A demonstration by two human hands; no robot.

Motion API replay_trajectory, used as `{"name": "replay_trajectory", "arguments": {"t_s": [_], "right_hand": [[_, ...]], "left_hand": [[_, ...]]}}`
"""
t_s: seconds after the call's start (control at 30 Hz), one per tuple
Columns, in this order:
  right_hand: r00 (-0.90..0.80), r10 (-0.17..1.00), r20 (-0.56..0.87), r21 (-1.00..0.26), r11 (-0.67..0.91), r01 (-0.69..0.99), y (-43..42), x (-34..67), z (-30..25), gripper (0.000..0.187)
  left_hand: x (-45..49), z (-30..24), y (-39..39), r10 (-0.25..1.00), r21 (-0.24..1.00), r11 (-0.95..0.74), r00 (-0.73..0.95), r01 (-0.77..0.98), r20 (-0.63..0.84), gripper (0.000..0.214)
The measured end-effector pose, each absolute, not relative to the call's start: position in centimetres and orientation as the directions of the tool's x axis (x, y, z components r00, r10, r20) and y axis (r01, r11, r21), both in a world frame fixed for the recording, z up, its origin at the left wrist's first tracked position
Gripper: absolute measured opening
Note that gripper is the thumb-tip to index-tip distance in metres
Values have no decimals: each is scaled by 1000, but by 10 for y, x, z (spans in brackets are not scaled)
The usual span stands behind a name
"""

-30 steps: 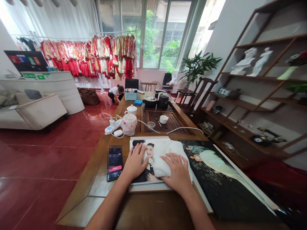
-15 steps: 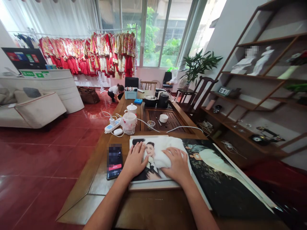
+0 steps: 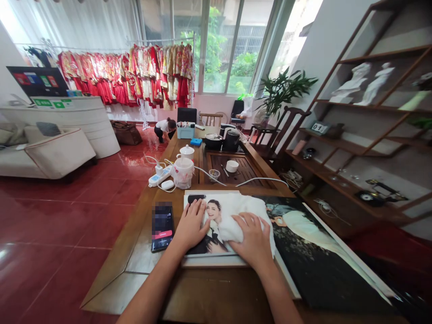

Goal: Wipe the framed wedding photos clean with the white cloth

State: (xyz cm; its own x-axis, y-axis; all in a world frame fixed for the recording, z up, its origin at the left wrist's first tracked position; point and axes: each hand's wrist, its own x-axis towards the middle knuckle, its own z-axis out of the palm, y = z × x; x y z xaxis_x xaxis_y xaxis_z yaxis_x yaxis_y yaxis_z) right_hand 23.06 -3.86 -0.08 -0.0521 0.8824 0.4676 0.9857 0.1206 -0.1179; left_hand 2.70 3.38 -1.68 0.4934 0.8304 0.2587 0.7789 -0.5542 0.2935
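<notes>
A small framed wedding photo (image 3: 212, 252) lies flat on the wooden table (image 3: 209, 292) in front of me. My left hand (image 3: 191, 225) rests flat on the photo's left part, fingers stretched out. My right hand (image 3: 252, 240) presses a white cloth (image 3: 241, 213) onto the photo's right part, fingers curled over it. A larger dark photo canvas (image 3: 313, 261) lies under and to the right of the small one. A black phone (image 3: 162, 226) lies just left of my left hand.
Further along the table stand a power strip (image 3: 159, 177), a white kettle (image 3: 183, 173), a teapot (image 3: 186, 153), a dark tea tray (image 3: 241, 173) and black pots (image 3: 222, 140). A person (image 3: 164, 128) crouches beyond the table. A wooden shelf (image 3: 364, 135) stands right, a sofa (image 3: 50, 155) left.
My right hand with the cloth slid a little back and forth over the photo, ending nearer the right edge. The left hand stayed in place. The view shifted slightly.
</notes>
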Motion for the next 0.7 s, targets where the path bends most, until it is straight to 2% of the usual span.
{"name": "replay_trajectory", "arguments": {"t_s": [0.2,0.53,0.7], "right_hand": [[-65,886,458,-134,141,981,-65,235,-9,48],[-69,895,441,-115,133,984,6,240,9,46],[-81,884,461,-113,149,982,11,237,8,47]], "left_hand": [[27,-17,34,830,298,-554,489,777,267,56],[27,-18,34,830,311,-554,484,772,277,54],[27,-17,33,832,308,-552,486,775,269,56]]}}
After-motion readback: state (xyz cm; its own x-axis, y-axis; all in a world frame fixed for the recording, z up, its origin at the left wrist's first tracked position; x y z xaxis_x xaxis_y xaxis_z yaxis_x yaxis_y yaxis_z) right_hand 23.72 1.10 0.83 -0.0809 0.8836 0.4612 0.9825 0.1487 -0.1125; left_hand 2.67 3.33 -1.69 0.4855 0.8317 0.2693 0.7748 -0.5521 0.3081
